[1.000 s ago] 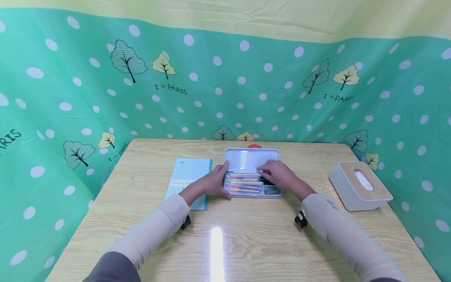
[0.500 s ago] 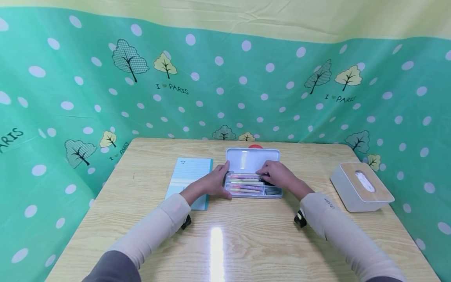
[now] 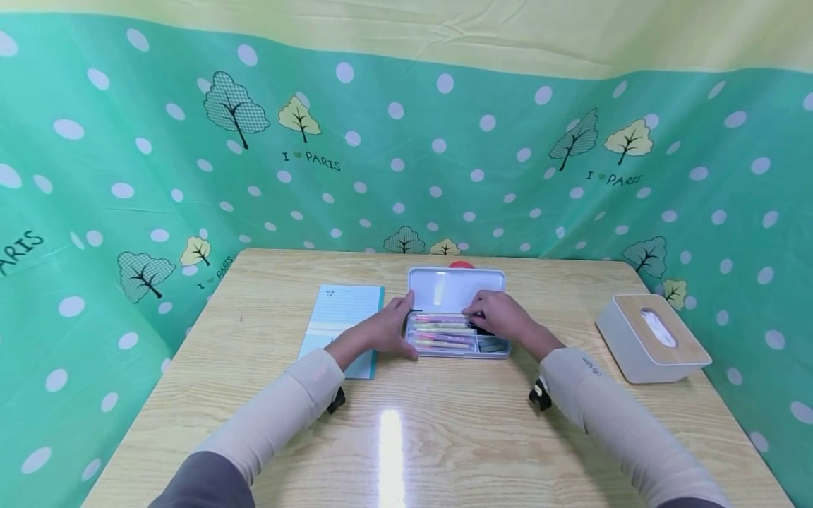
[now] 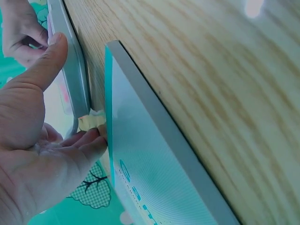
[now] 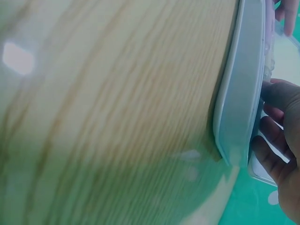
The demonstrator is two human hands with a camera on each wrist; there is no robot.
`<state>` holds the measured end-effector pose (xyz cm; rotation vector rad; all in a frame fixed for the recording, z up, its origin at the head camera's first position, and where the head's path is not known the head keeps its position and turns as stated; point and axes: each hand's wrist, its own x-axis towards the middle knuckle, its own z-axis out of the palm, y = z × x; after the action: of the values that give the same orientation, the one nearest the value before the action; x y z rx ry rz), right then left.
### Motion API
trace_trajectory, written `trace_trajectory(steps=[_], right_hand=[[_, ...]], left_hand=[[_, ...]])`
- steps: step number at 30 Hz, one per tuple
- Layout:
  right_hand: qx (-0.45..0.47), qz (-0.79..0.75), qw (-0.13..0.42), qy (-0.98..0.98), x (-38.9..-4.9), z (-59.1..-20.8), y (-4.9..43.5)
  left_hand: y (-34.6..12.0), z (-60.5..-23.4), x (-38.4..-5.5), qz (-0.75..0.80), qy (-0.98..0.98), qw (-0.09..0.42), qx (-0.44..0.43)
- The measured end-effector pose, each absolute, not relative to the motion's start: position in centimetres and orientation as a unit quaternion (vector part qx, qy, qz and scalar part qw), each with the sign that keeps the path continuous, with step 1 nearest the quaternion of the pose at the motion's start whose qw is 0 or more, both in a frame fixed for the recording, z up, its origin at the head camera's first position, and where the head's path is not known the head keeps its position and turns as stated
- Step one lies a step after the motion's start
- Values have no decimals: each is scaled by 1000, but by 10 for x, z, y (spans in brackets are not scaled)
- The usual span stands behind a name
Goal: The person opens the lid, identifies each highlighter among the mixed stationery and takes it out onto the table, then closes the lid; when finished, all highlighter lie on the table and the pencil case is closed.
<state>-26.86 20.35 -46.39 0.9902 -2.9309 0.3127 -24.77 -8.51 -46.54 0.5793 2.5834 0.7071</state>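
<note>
An open pencil case [image 3: 457,355], pale with a raised lid [image 3: 473,286], lies at the middle of the table. Several pastel pens [image 3: 442,340] fill its long compartments, and a small grey block [image 3: 490,345] sits at the lower right. My left hand [image 3: 383,331] holds the case's left end, thumb along the front edge and fingers toward the back. My right hand [image 3: 504,315] reaches into the right part with bent fingers, fingertips at the pens' ends. In the right wrist view the case wall [image 5: 239,89] hides those fingertips, so I cannot tell whether they pinch a pen.
A lined notebook [image 3: 346,307] with a teal edge lies left of the case, partly under my left forearm. A tissue box [image 3: 660,342] with a wooden top stands at the right. Something red [image 3: 461,264] shows behind the lid. A green dotted curtain [image 3: 375,190] hangs behind the table.
My right hand's fingertips have shifted very slightly within the case. My left hand keeps the same hold, and the whole view has drifted a little.
</note>
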Motion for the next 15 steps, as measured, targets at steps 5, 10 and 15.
trace_trajectory(steps=[5, 10, 15], right_hand=[[307, 96, 13, -947, -267, -462, 202], [311, 76, 7, -947, -267, -459, 204], [317, 70, 10, -946, -265, -456, 208]], left_hand=[[-85, -465, -247, 255, 923, 199, 209], [-85, -465, -247, 252, 924, 201, 206], [-85, -464, -247, 249, 924, 201, 208]])
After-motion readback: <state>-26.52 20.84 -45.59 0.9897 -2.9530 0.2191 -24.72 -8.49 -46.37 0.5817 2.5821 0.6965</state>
